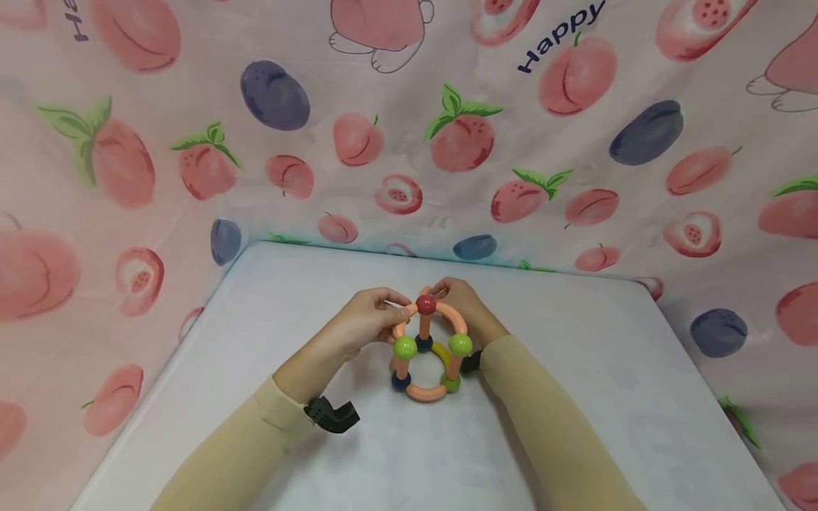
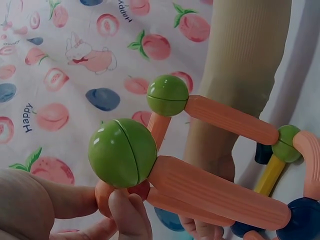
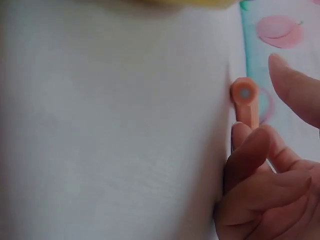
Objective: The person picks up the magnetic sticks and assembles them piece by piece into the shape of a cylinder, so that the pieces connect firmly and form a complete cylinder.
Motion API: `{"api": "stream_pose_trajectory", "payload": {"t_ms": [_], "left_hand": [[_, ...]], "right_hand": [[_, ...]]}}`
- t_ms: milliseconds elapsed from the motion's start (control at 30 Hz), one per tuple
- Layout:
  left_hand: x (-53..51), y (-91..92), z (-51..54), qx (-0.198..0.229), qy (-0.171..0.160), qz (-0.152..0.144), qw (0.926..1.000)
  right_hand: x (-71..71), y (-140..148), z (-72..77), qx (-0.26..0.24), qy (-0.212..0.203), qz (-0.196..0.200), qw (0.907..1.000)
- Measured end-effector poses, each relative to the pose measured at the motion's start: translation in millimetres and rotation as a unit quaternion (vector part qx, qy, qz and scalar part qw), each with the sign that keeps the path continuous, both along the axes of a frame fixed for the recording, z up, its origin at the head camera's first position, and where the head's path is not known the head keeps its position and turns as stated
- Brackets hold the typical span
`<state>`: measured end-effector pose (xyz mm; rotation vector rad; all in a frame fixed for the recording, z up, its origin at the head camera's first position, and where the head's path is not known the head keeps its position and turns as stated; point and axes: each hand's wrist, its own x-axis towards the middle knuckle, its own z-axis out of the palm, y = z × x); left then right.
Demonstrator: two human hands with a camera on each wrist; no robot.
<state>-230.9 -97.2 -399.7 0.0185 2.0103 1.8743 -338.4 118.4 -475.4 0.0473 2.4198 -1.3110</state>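
A magnetic ball-and-stick frame stands on the white table, with a red ball (image 1: pixel 426 305) and two light green balls (image 1: pixel 460 345) at its top. Upright orange sticks (image 2: pixel 220 192) link these to dark blue balls (image 1: pixel 401 381) and a green ball (image 1: pixel 450 382) below. A yellow curved stick (image 1: pixel 442 353) and an orange curved stick (image 1: pixel 426 392) join the lower balls. My left hand (image 1: pixel 367 316) pinches the upper left curved stick between thumb and fingers. Behind the frame, my right hand (image 1: pixel 466 305) holds an orange magnetic stick (image 3: pixel 247 112), its grey-centred end exposed; fingers partly hide its shape.
The white tabletop (image 1: pixel 594 397) spreads around the frame. A fruit-printed cloth (image 1: pixel 396 142) rises along the table's back and left. Dark wrist mounts (image 1: pixel 332 415) sit on both sleeves, the right one close beside the frame's lower right.
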Motion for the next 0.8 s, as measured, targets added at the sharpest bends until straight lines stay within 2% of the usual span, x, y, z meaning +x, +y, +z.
{"api": "stream_pose_trajectory", "payload": {"t_ms": [133, 467, 567, 700, 800], "left_hand": [[0.9, 0.4, -0.6, -0.003, -0.002, -0.004, 1.0000], [-2.0, -4.3, -7.1, -0.036, 0.009, -0.008, 0.9993], [-4.8, -8.2, -11.2, -0.045, 0.009, -0.010, 0.9989], [-13.0, -11.3, -21.0, -0.040, 0.003, 0.004, 0.9992], [-22.0, -13.0, -33.0, -0.043, 0.022, 0.005, 0.9988]], "right_hand": [[-4.7, -4.7, -0.4, 0.047, 0.005, 0.006, 0.9989], [-6.2, 9.0, -7.3, 0.051, 0.059, 0.043, 0.9961], [-10.6, 11.7, -8.7, 0.078, 0.071, 0.060, 0.9926], [-15.3, 15.8, -4.7, 0.122, 0.068, 0.074, 0.9874], [-17.1, 18.3, -2.8, 0.138, 0.058, 0.072, 0.9860]]}}
